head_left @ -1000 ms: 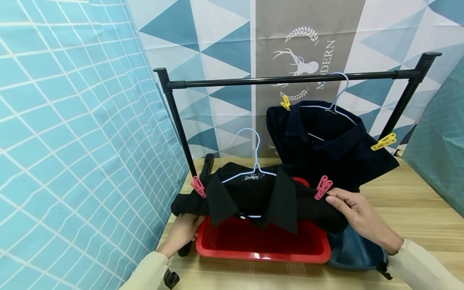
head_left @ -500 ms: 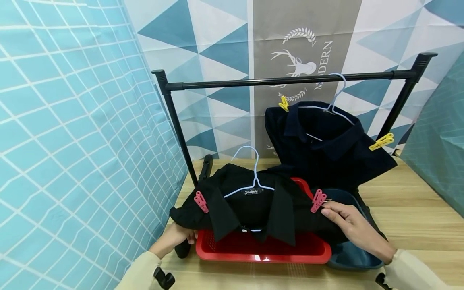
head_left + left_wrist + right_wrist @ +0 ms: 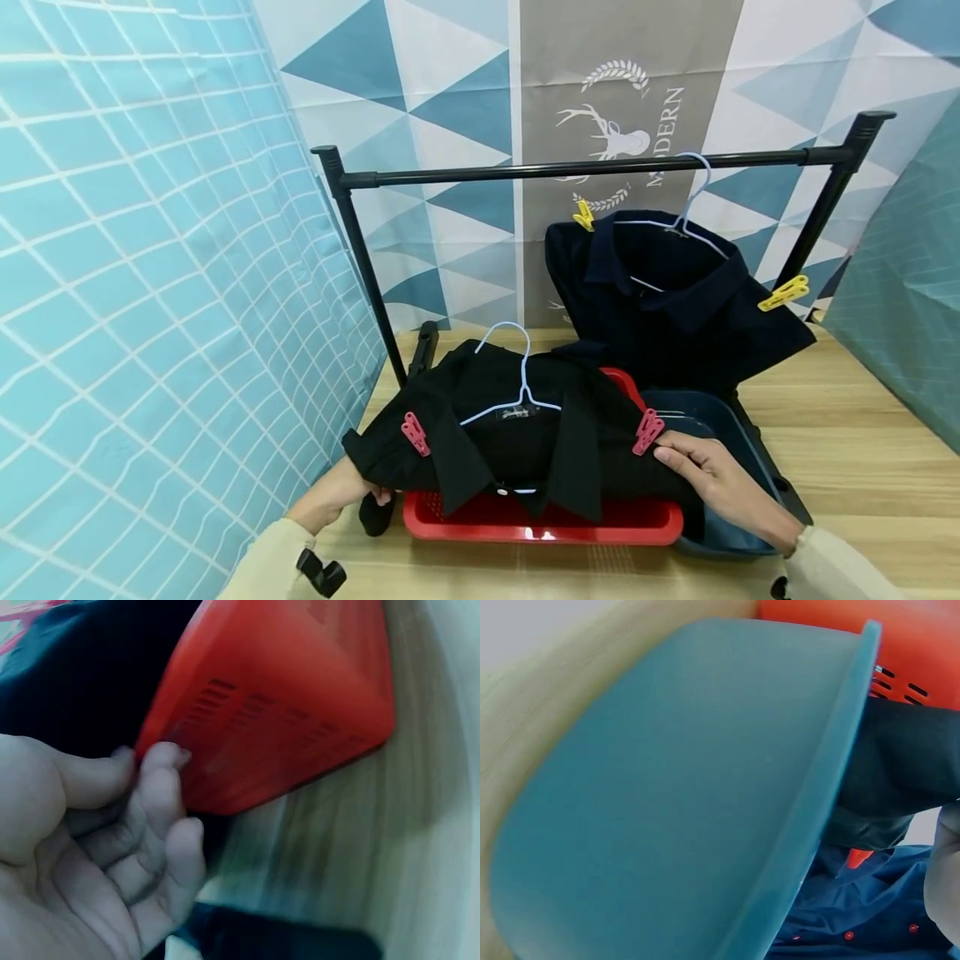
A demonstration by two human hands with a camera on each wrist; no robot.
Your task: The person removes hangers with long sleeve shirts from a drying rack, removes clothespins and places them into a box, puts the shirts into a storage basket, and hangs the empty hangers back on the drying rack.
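The black shirt (image 3: 627, 460) had sunk lower, over the red basket (image 3: 540, 532). The left hand (image 3: 343, 490) and right hand (image 3: 712, 473) each pinched a sleeve. Its hanger (image 3: 523, 393) was below the bar (image 3: 495, 174), so not hung.

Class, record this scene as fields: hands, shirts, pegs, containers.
Left hand: under a sleeve of the black shirt; grip unclear
Right hand: pinches the black shirt beside a pink peg
Black shirt: on a pale hanger, off the rail, above red basket
Navy shirt: hangs from the rail on another hanger
Pegs: pink pair on black, yellow pair on navy
Containers: red basket, blue basin to its right
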